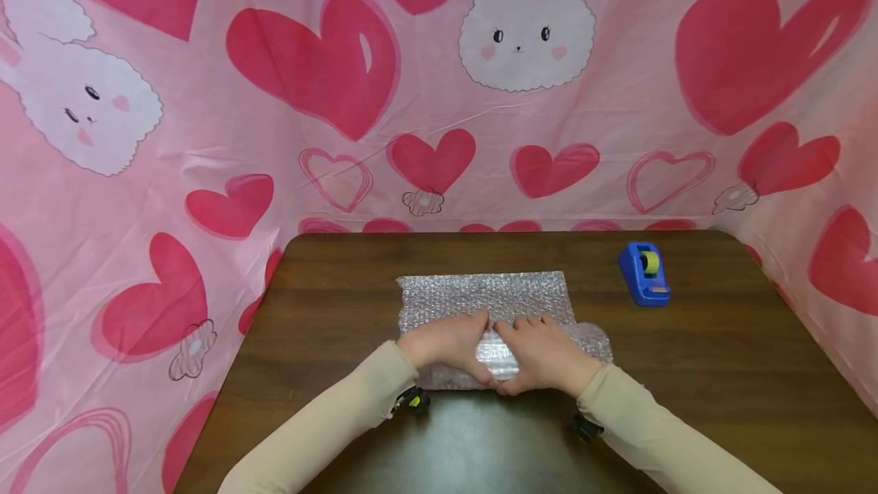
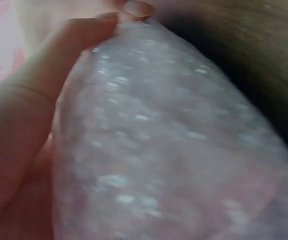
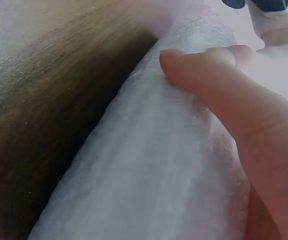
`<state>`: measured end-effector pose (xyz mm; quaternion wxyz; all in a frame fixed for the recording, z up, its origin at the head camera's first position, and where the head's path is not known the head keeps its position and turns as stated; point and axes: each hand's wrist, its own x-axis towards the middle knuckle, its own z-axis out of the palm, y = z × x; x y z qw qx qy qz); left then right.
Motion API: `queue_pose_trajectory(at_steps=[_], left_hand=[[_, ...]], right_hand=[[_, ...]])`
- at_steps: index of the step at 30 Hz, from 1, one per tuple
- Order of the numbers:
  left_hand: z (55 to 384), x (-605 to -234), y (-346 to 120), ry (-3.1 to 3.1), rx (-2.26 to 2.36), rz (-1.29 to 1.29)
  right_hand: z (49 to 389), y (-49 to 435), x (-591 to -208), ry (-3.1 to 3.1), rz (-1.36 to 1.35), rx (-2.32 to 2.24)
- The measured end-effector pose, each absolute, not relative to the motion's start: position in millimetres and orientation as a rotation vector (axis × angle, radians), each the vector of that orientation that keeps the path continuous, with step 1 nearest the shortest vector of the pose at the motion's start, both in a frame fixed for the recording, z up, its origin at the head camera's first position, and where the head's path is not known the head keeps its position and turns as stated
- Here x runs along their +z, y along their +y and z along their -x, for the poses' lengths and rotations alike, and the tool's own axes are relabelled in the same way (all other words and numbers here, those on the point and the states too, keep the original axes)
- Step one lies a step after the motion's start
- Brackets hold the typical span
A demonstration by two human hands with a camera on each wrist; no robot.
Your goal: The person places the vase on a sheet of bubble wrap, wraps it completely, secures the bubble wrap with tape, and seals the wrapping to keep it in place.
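Note:
A sheet of clear bubble wrap (image 1: 483, 292) lies on the table, its near part folded or rolled into a thick bundle (image 1: 497, 358). My left hand (image 1: 447, 341) grips the bundle from the left, thumb along the near side and fingers over the top. From the right, my right hand (image 1: 549, 357) holds it the same way, thumbs almost meeting. The wrist views show the bubbly plastic bundle (image 2: 164, 130) bulging under the left thumb, and its smoother, ridged side (image 3: 133, 165) under the right thumb. Whatever may be inside the bundle is hidden.
A blue tape dispenser (image 1: 643, 274) with a yellow roll stands at the back right of the dark wooden table (image 1: 329, 311). Pink cloth (image 1: 425, 113) with hearts and rabbits hangs behind the table and along both sides.

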<state>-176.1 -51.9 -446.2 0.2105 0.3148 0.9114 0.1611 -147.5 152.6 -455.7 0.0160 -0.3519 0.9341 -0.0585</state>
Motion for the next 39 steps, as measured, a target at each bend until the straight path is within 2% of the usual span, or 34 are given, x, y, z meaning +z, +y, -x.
queue_pose_trajectory(at_steps=[10,18,27,35,39], left_hand=[[147.6,-444.4,-54.3,2.912,0.162,-1.053],[124.6,-463.3,-48.6,3.152,-0.323,-1.135],[136.5,-471.6,-44.0,3.184,-0.340,-1.093],[147.1,-466.6,-43.1,3.059,-0.259,-1.043],[153.9,-463.7,-44.2,2.987,-0.165,-1.024]], right_hand=[[164.1,150.0,-454.7,2.756,0.975,-0.287],[169.7,148.0,-457.2,2.710,0.963,-0.349],[173.1,153.9,-453.9,2.752,0.959,-0.301],[148.4,162.4,-454.4,3.030,1.277,-0.128],[138.0,164.8,-451.7,3.123,1.344,-0.093]])
